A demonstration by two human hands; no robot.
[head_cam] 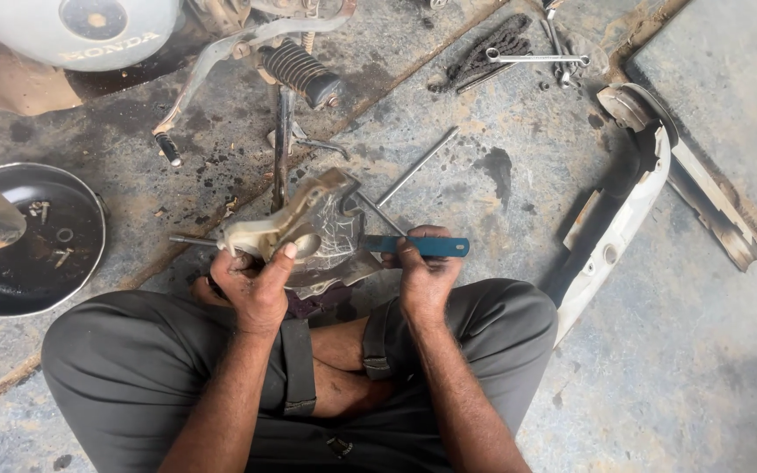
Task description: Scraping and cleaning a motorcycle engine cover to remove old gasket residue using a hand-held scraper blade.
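My left hand (256,285) grips a greasy metal engine cover (317,223), holding it tilted above my crossed legs with the thumb on its rim. My right hand (424,271) is closed around a tool with a blue handle (435,246), whose tip lies against the cover's right side. Both hands are close together, just above my knees.
A round black pan (32,241) with small parts lies at the left. A motorcycle footpeg (301,72) and kick lever stand ahead. A chain (484,54), a spanner (536,59), a loose rod (418,165) and a white and black side panel (619,219) lie on the stained concrete floor.
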